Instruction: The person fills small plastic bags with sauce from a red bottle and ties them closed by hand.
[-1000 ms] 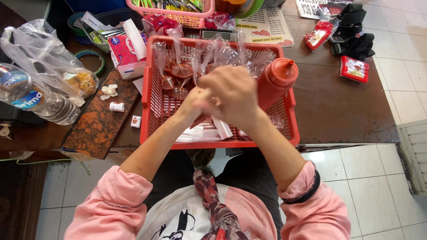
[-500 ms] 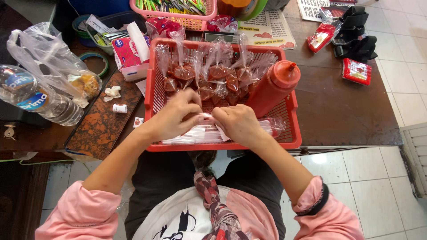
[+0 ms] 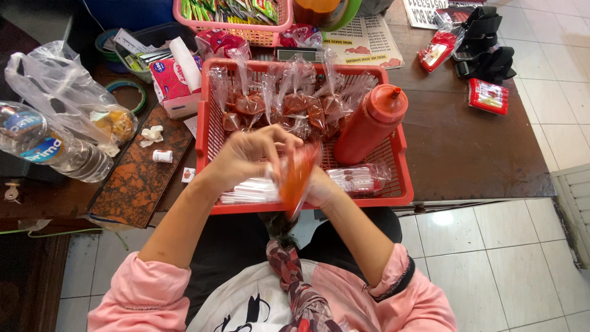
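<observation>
Over the near side of a red plastic basket (image 3: 398, 184), both hands hold a small clear bag of orange-red sauce (image 3: 297, 175), which looks blurred. My left hand (image 3: 249, 154) grips the bag's upper part from the left. My right hand (image 3: 321, 187) is mostly hidden behind the bag and supports it from below. Several tied sauce bags (image 3: 289, 104) lie at the basket's far side. A red squeeze bottle (image 3: 370, 123) leans in the basket's right part. A stack of empty clear bags (image 3: 359, 178) lies on the basket floor.
A brown table (image 3: 467, 147) carries the basket. To the left sit a water bottle (image 3: 43, 147), a crumpled plastic bag (image 3: 67, 98), a tissue box (image 3: 175, 83) and a dark tray (image 3: 138, 172). A pink basket (image 3: 230, 21) stands behind; red packets (image 3: 488, 95) lie right. White floor tiles are below.
My hands were apart over the stack of empty bags half a second ago. Now they have come together holding a sauce-filled bag upright in front of me.
</observation>
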